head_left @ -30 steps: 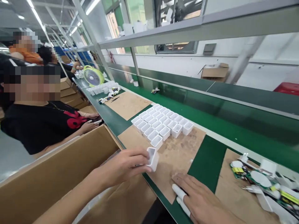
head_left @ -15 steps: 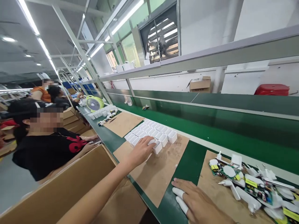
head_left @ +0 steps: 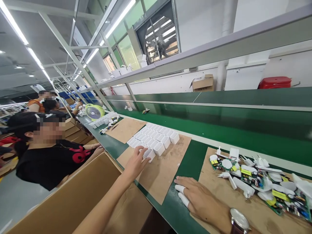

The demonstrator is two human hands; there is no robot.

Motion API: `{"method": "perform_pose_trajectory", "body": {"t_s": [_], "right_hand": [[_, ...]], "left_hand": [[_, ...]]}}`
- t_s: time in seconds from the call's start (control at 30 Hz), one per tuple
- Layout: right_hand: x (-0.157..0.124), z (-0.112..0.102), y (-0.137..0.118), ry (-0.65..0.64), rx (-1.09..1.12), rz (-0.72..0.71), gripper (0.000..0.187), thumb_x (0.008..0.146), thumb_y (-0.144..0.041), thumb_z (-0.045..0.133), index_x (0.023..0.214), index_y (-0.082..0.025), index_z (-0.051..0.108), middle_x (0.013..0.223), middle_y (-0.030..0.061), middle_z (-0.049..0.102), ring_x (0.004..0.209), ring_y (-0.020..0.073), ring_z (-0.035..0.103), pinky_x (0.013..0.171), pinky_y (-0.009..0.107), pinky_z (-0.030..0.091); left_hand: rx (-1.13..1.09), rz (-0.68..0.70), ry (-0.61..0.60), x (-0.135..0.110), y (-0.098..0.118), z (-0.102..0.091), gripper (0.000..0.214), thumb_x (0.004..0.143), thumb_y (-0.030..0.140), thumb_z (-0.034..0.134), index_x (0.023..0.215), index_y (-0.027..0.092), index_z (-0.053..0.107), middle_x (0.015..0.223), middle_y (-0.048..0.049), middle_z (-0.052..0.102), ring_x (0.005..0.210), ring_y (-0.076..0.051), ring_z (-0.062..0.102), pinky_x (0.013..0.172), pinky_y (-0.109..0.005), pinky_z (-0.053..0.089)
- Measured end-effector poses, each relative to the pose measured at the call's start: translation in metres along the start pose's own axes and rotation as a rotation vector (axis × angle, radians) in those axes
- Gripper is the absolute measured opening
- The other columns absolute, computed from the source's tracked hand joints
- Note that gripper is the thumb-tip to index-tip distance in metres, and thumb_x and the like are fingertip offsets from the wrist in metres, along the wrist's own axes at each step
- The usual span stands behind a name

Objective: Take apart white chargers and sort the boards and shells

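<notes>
Several open white plastic boxes [head_left: 156,136] stand in tight rows on a brown board [head_left: 161,177]. My left hand [head_left: 136,162] reaches to the nearest row, its thumb and fingers curled around the end box [head_left: 149,155], which rests with the others. My right hand [head_left: 198,196] lies flat on the green table edge, fingers stretched out and holding nothing. White covers sit on two of its fingers and a watch [head_left: 239,219] is on the wrist. To its right is a pile of circuit boards and white plug parts [head_left: 263,185] on another brown board.
A large cardboard box [head_left: 80,185] stands against the table's near side, with a co-worker in black [head_left: 51,156] beyond it. Farther along are a green fan [head_left: 94,112] and more white boxes [head_left: 103,120]. A long shelf [head_left: 195,52] runs overhead.
My left hand has shifted nearer along the block, from around the third row's end to the nearest row's end box. The right hand stays flat on the table. The view has turned slightly right.
</notes>
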State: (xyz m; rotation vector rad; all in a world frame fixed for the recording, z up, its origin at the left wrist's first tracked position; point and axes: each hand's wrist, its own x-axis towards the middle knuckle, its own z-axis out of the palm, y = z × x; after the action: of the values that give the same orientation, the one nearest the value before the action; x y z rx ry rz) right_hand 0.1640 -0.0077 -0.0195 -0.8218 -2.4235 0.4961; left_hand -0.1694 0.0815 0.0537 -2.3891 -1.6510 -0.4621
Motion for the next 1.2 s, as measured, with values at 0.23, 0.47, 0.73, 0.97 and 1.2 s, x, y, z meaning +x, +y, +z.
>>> {"method": "perform_pose_trajectory", "body": {"t_s": [0.23,0.47,0.73,0.97,1.2], "right_hand": [[0.004,0.004,0.003,0.090,0.038,-0.022,0.036,0.100,-0.012,0.049,0.128,-0.011,0.071,0.143,0.0157,0.068,0.139,0.0307,0.060,0.119,0.047,0.050],[0.007,0.003,0.006,0.057,-0.032,-0.027,0.032,0.104,-0.019,0.052,0.130,-0.013,0.069,0.144,0.0119,0.068,0.139,0.0267,0.059,0.120,0.041,0.048],[0.015,-0.046,0.002,-0.192,-0.312,-0.023,0.021,0.095,-0.022,0.067,0.113,-0.014,0.073,0.138,0.0119,0.070,0.129,0.0266,0.063,0.107,0.038,0.052],[-0.003,-0.136,0.028,-0.141,-0.491,0.399,0.024,0.101,-0.020,0.058,0.116,-0.007,0.071,0.125,0.0251,0.068,0.115,0.0364,0.065,0.099,0.050,0.050],[-0.025,-0.163,0.056,-0.166,-0.424,0.605,0.009,0.093,-0.020,0.068,0.094,-0.017,0.075,0.114,0.0145,0.076,0.100,0.0282,0.070,0.082,0.033,0.049]], "left_hand": [[0.022,0.124,0.044,0.037,0.034,-0.010,0.037,0.100,0.045,0.060,0.130,0.022,0.065,0.137,-0.0158,0.060,0.130,-0.036,0.058,0.106,-0.053,0.054],[-0.019,0.166,0.039,0.111,0.085,0.031,0.032,0.088,0.025,0.069,0.120,0.020,0.074,0.144,-0.0209,0.058,0.143,-0.047,0.043,0.111,-0.069,0.044],[-0.279,0.289,0.037,0.140,0.137,0.063,0.005,0.087,0.021,0.067,0.087,0.018,0.070,0.135,-0.0185,0.065,0.134,-0.039,0.057,0.111,-0.059,0.049],[-0.569,0.459,0.042,0.094,0.180,0.064,0.010,0.091,0.022,0.064,0.082,0.022,0.059,0.129,-0.0078,0.067,0.117,-0.022,0.068,0.100,-0.035,0.057],[-0.749,0.426,0.082,0.077,0.181,0.080,0.017,0.095,0.021,0.062,0.080,0.021,0.053,0.124,-0.0091,0.065,0.094,-0.016,0.069,0.069,-0.025,0.055]]}}
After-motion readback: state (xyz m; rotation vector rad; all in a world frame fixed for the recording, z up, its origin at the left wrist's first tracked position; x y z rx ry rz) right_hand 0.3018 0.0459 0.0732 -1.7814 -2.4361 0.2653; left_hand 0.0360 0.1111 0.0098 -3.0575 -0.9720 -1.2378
